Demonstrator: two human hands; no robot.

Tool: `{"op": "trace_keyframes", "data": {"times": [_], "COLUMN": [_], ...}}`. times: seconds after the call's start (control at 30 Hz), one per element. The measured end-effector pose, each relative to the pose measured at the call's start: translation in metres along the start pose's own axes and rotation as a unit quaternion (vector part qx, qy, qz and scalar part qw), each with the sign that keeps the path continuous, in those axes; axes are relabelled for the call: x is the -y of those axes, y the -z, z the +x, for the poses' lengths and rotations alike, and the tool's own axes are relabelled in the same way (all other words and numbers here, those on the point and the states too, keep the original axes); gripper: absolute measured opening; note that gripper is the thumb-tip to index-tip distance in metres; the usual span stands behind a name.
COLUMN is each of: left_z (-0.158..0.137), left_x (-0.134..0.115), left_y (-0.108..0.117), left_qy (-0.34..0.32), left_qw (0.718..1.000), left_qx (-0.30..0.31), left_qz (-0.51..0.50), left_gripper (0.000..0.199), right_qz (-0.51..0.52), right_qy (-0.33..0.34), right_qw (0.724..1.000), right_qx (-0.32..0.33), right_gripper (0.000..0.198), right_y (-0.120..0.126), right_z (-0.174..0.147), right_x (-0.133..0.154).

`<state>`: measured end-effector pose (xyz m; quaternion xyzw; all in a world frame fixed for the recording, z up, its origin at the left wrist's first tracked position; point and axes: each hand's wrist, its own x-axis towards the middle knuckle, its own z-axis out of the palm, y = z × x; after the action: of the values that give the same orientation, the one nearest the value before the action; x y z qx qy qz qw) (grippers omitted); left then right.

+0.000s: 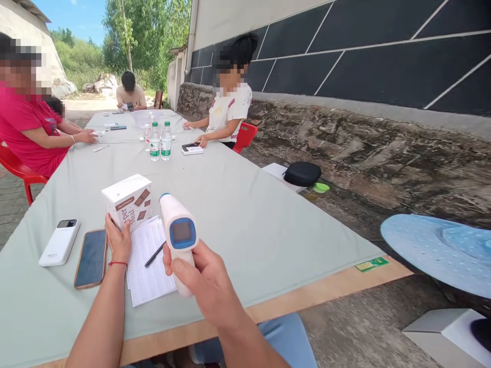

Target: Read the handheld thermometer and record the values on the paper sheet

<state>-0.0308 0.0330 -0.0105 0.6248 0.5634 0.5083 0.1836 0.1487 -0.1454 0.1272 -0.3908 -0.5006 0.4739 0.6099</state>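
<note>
Right grip (210, 286) snug around thermometer (177, 215)

Bright daylight, dark-panelled wall (364, 76) above rough stone base (330, 148), cloth-covered table (261, 220), red chairs (246, 136), green trees (153, 36).

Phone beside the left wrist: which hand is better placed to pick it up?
Left, probably: the left hand is right next to the phone, though holding the box. The right hand is farther, gripping the thermometer.

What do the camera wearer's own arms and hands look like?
The left hand is ungloved, with a thin red cord around its wrist. The right hand is ungloved too, with no wristband showing. No sleeves show on either forearm.
</note>
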Motion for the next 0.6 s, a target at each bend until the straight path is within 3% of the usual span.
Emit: {"op": "trace_keyframes", "data": {"times": [0.07, 0.13, 0.2, 0.27, 0.37, 0.5, 0.6], "left_z": [-0.001, -0.002, -0.004, -0.006, -0.009, -0.014, -0.019], "left_x": [-0.001, 0.0, 0.002, 0.004, 0.003, -0.008, -0.019], "left_y": [-0.003, -0.005, -0.008, -0.011, -0.014, -0.012, -0.011], "left_qy": [0.004, 0.001, -0.007, -0.015, -0.015, -0.017, -0.046], "left_qw": [1.0, 0.999, 0.998, 0.998, 0.997, 0.994, 0.988], "left_qx": [-0.014, -0.028, -0.049, -0.067, -0.07, -0.111, -0.14], "left_qz": [0.02, 0.027, 0.025, 0.017, -0.01, -0.004, 0.038], "left_gripper": [0.073, 0.07, 0.066, 0.063, 0.059, 0.038, 0.019], "right_qz": [-0.078, -0.21, -0.375, -0.518, -0.633, -0.681, -0.702], "right_qy": [0.017, 0.013, -0.051, -0.121, -0.149, -0.146, -0.094], "right_qw": [0.996, 0.973, 0.92, 0.844, 0.758, 0.717, 0.704], "right_qx": [-0.038, -0.098, -0.104, -0.077, -0.048, -0.031, -0.057], "right_gripper": [0.037, 0.05, 0.053, 0.052, 0.048, 0.041, 0.035], "right_y": [0.017, 0.041, 0.069, 0.095, 0.123, 0.139, 0.132], "right_z": [0.011, 0.028, 0.047, 0.063, 0.078, 0.082, 0.081], "right_x": [-0.018, -0.044, -0.072, -0.096, -0.119, -0.13, -0.133]}}
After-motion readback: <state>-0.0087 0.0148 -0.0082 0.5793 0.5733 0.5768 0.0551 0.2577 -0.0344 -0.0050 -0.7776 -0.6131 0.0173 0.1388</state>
